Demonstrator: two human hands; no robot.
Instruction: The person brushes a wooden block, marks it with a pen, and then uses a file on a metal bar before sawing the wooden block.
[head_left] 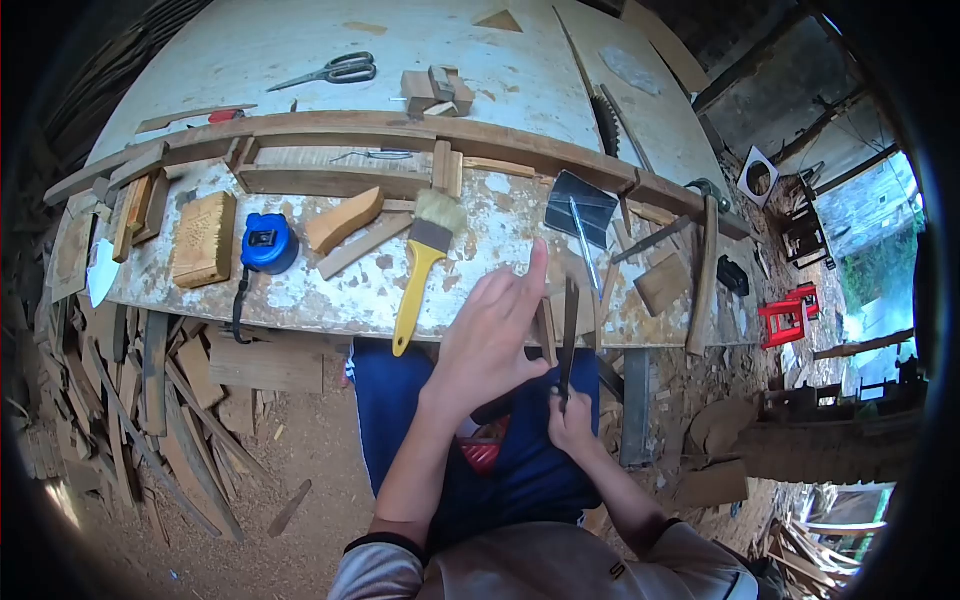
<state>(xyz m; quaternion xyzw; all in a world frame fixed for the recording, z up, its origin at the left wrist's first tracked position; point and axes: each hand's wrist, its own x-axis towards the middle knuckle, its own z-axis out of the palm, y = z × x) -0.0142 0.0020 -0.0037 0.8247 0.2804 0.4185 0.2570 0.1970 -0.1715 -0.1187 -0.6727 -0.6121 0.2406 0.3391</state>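
My left hand (487, 340) is raised in front of the bench edge, its index finger stretched upward. A small strip of wood (547, 328) sits at its thumb and bent fingers, which close round the lower end. My right hand (572, 424), lower and over my lap, is wrapped round the base of a dark flat-bladed tool (571, 325). That blade points up, close beside the wood strip. On the bench behind lie a paintbrush (421, 262) with a yellow handle, a dark square sheet (581, 208) and a pen-like silver rod (584, 245).
The worn bench (340, 305) also bears a blue tape measure (268, 243), wood blocks (204, 240), scissors (335, 72), a long wooden frame (340, 180) and a hammer (705, 270). Scrap wood (190, 430) is piled at the left. A red stool (787, 318) stands at the right.
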